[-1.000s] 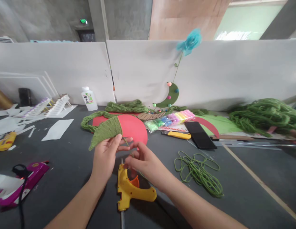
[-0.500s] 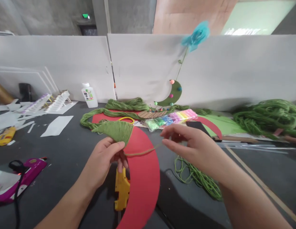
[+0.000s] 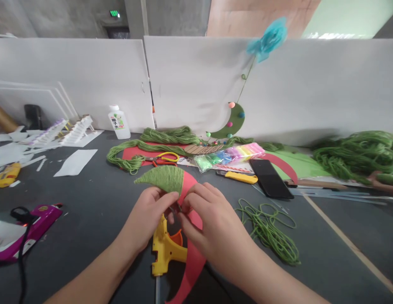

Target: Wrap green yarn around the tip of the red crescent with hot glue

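Note:
A red crescent cutout (image 3: 194, 264) is held upright over the table, its upper tip wrapped in green yarn (image 3: 166, 178). My left hand (image 3: 148, 215) grips it at the wrapped part's lower edge, thumb in front. Against the inner edge, my right hand (image 3: 207, 215) is pinched beside the left fingertips; the strand there is mostly hidden by my fingers. A yellow glue gun (image 3: 165, 249) lies below and behind the cutout. To the right rests a loose tangle of green yarn (image 3: 272, 232).
Behind lie yellow-handled pliers (image 3: 166, 157), a yellow cutter (image 3: 241, 177), a black phone (image 3: 271, 179) and packaged colored clay (image 3: 228, 156). A white bottle (image 3: 119, 122) stands near the board. At left is a purple glue gun (image 3: 31, 232); at far right, a yarn heap (image 3: 358, 156).
My right hand has come left and down from the outer side to the crescent's inner edge, beside my left hand. The strand no longer stretches visibly across the red face.

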Available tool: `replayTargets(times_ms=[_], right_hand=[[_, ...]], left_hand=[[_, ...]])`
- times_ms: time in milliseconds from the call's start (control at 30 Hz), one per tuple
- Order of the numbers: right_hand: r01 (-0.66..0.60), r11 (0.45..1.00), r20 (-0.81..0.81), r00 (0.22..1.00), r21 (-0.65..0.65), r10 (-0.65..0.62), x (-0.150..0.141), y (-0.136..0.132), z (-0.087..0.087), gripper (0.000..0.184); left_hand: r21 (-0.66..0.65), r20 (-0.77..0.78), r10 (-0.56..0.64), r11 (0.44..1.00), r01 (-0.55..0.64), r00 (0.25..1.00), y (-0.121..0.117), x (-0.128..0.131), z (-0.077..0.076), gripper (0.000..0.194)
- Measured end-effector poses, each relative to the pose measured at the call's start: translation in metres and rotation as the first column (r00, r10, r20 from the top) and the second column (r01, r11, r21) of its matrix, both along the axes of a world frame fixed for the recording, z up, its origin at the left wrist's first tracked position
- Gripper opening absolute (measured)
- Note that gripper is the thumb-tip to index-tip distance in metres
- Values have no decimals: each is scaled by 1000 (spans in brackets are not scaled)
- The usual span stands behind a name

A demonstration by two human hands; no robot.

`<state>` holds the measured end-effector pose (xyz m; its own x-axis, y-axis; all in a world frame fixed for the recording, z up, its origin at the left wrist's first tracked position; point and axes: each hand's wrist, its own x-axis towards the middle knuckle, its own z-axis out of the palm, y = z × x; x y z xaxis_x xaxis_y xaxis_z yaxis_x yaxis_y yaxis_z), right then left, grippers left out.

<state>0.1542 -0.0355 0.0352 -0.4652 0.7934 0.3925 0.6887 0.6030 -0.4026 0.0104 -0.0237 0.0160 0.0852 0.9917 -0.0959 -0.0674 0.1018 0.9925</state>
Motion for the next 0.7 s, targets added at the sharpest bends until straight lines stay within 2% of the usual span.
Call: replayTargets(times_ms=[133, 267, 400, 500, 600, 700], right_hand=[[26, 989, -100, 994, -149, -41, 1, -1, 6, 15], [4, 939, -179, 981, -345, -70, 4, 0, 13, 14], [-26, 909, -225, 972, -416, -75, 9, 2, 18, 15], [76, 928, -78, 991, -366, -112, 11, 3, 19, 10], [170, 964, 79, 985, -204, -156, 12, 2, 17, 8], [112, 987, 92, 991, -116, -102, 10, -1, 13, 10]], left_hand=[[14, 1, -16, 1000, 16, 1000, -2, 1, 0, 17], [-16, 44, -42, 999, 43, 998, -3, 3, -1, 14], [-49, 118, -57, 997, 63, 991, -2, 4, -3, 18], [-58, 165, -48, 997, 59, 985, -2, 5, -2, 19], [-83, 174, -27, 996, 42, 984, -3, 6, 0, 17], [-75, 145, -20, 997, 31, 989, -5, 5, -1, 15]])
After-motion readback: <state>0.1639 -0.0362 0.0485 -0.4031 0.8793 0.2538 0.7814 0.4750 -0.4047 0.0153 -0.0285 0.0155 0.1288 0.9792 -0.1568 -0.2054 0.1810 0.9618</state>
